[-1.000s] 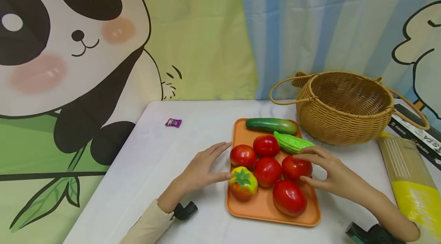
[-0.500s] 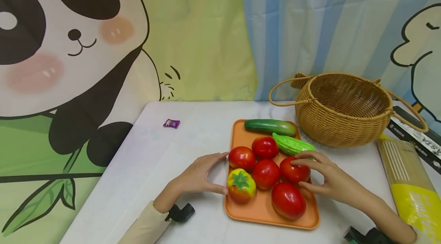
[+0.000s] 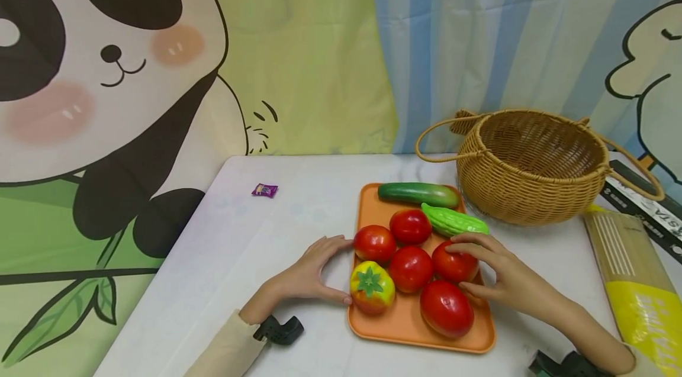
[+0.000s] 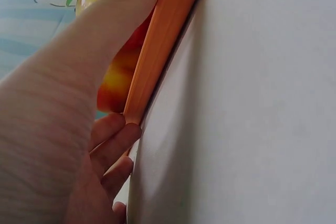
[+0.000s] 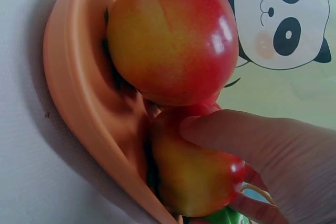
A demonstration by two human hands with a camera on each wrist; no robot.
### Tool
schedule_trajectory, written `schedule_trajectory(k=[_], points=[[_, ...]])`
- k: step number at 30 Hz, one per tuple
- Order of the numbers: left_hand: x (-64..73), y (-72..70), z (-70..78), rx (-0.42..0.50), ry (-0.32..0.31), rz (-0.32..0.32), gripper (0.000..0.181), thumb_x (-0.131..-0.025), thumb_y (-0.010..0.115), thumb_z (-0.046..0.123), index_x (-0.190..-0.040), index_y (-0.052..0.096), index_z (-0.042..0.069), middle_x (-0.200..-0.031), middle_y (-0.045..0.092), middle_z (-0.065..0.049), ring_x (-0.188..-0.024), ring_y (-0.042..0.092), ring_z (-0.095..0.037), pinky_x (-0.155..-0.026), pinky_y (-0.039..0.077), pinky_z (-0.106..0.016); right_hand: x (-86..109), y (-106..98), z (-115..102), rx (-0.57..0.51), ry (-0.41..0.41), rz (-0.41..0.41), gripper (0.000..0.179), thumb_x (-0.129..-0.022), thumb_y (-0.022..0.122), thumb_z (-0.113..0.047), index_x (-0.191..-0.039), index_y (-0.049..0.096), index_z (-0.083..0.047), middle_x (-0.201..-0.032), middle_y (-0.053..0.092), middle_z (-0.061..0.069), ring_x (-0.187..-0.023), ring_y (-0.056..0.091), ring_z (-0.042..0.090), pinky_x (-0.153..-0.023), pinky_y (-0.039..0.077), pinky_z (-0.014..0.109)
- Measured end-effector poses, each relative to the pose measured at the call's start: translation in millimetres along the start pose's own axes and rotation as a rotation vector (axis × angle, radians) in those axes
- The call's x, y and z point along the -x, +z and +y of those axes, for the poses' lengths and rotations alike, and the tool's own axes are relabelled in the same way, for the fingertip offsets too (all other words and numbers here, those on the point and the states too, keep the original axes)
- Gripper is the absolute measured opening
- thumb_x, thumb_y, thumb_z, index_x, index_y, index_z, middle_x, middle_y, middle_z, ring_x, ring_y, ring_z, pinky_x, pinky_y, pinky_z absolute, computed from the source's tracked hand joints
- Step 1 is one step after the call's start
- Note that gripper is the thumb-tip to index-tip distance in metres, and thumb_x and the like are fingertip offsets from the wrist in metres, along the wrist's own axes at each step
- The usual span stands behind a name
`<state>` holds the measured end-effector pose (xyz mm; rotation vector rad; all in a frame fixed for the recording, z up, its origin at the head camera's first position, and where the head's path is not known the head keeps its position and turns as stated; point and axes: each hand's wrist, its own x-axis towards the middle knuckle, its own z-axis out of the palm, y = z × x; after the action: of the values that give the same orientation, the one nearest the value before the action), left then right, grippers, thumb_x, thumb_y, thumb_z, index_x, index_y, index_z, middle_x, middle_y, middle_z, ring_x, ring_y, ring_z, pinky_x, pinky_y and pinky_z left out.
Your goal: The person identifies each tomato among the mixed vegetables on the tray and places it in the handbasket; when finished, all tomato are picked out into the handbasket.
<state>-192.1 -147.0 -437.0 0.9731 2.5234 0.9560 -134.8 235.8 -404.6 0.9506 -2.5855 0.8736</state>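
My left hand point(image 3: 309, 273) is at the left side of an orange tray point(image 3: 391, 331), thumb and fingers spread apart. In the left wrist view its fingertips point(image 4: 134, 129) meet the tray's rim, and the thumb lies across a tomato's edge. My right hand point(image 3: 508, 273) holds the rightmost red tomato point(image 3: 452, 266) between thumb and fingers; this tomato point(image 5: 191, 177) still sits on the tray. Around it lie several more red tomatoes point(image 3: 446, 309), one with a green-yellow top point(image 3: 373, 300). Behind them are a bitter melon point(image 3: 453, 221) and a cucumber point(image 3: 418, 194).
A wicker basket point(image 3: 533, 187) with its handles folded out stands behind the tray on the right. Beside it lie a yellow-and-tan packet point(image 3: 634, 282) and a black-and-white box point(image 3: 644, 205). A small purple wrapped sweet point(image 3: 264, 190) is at the back left.
My left hand has shifted slightly down and back, from over the tomatoes' edge to the tray's rim. My right fingers have settled further onto the tomato. The whole view has shifted slightly.
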Motion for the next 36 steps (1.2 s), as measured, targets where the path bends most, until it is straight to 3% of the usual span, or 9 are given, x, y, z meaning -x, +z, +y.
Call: schedule_trajectory(k=[19, 24, 32, 36], points=[[0.0, 4.6, -5.2, -0.010, 0.007, 0.007, 0.100, -0.070, 0.085, 0.049, -0.150, 0.036, 0.015, -0.156, 0.035, -0.001, -0.147, 0.019, -0.023, -0.122, 0.007, -0.049, 1.8, 2.0, -1.6, 0.021, -0.031, 0.065, 0.066, -0.058, 0.090, -0.001, -0.118, 0.066, -0.015, -0.124, 0.057, 0.003, -0.119, 0.043, 0.005, -0.100, 0.026, 0.000], [-1.3, 3.3, -5.3, -0.010, 0.006, 0.010, 0.099, -0.070, 0.085, 0.048, -0.150, 0.036, 0.015, -0.155, 0.035, -0.001, -0.147, 0.020, -0.023, -0.122, 0.007, -0.048, -1.2, -1.5, -4.3, 0.051, -0.006, 0.098, 0.069, -0.057, 0.091, -0.002, -0.119, 0.066, -0.015, -0.122, 0.057, 0.004, -0.115, 0.046, 0.008, -0.097, 0.029, 0.000], [-1.6, 1.0, -2.3, -0.031, -0.001, 0.006, 0.101, -0.069, 0.085, 0.049, -0.150, 0.036, 0.015, -0.155, 0.035, -0.002, -0.147, 0.020, -0.022, -0.122, 0.008, -0.046, -6.0, -11.3, -13.9, -0.011, 0.061, 0.224, 0.067, -0.056, 0.090, 0.003, -0.118, 0.066, -0.009, -0.118, 0.058, 0.008, -0.105, 0.049, -0.008, -0.081, 0.045, 0.003], [-1.3, 0.8, -1.0, -0.021, -0.012, 0.000, 0.100, -0.070, 0.084, 0.050, -0.150, 0.035, 0.015, -0.156, 0.035, -0.002, -0.147, 0.020, -0.022, -0.122, 0.008, -0.047, -6.2, -14.8, -16.2, -0.020, 0.089, 0.236, 0.067, -0.056, 0.090, 0.003, -0.118, 0.065, -0.008, -0.118, 0.057, 0.008, -0.105, 0.046, -0.011, -0.078, 0.046, 0.003]])
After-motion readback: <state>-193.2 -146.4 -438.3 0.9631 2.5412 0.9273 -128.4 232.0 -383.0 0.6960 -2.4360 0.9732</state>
